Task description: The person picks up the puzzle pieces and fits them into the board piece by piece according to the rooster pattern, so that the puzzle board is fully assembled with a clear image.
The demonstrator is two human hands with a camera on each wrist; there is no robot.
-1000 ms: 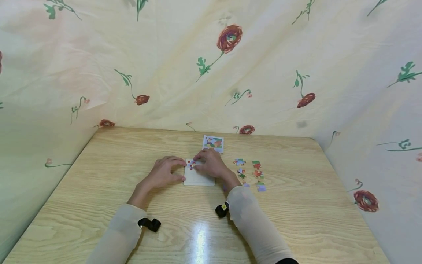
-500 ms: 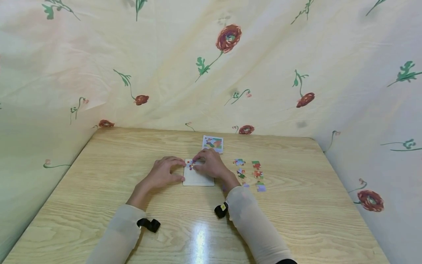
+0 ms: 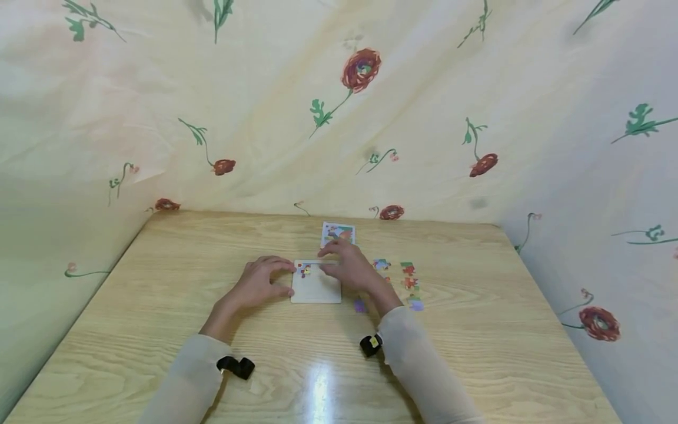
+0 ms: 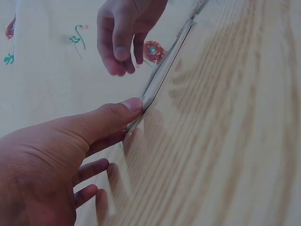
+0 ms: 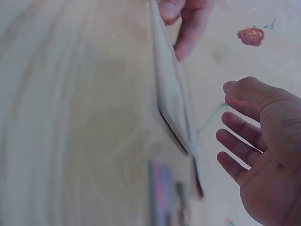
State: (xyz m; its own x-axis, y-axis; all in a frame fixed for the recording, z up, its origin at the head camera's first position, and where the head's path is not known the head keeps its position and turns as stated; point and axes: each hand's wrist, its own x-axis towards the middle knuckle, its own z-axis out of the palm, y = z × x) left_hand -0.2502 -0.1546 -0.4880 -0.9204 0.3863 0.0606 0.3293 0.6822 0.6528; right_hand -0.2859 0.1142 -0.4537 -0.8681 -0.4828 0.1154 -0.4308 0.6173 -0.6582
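A white square puzzle tray lies on the wooden table, with a few colourful pieces joined in its upper left corner. My left hand holds the tray by its left edge, thumb and index finger on the rim; in the left wrist view the thumb presses on that edge. My right hand hovers over the tray's upper right part, its thumb and fingers apart and nothing between them. In the right wrist view the right hand shows loosely bent fingers, apart from the tray.
Behind the tray lies a picture card, partly covered by my right hand. To the right are several loose jigsaw pieces, some hidden under the right forearm. A purple piece lies near the tray's lower right corner. Flowered cloth surrounds the table.
My right hand has let go of the puzzle piece in the tray's upper left and moved up and to the right. The left hand stays at the tray's edge.
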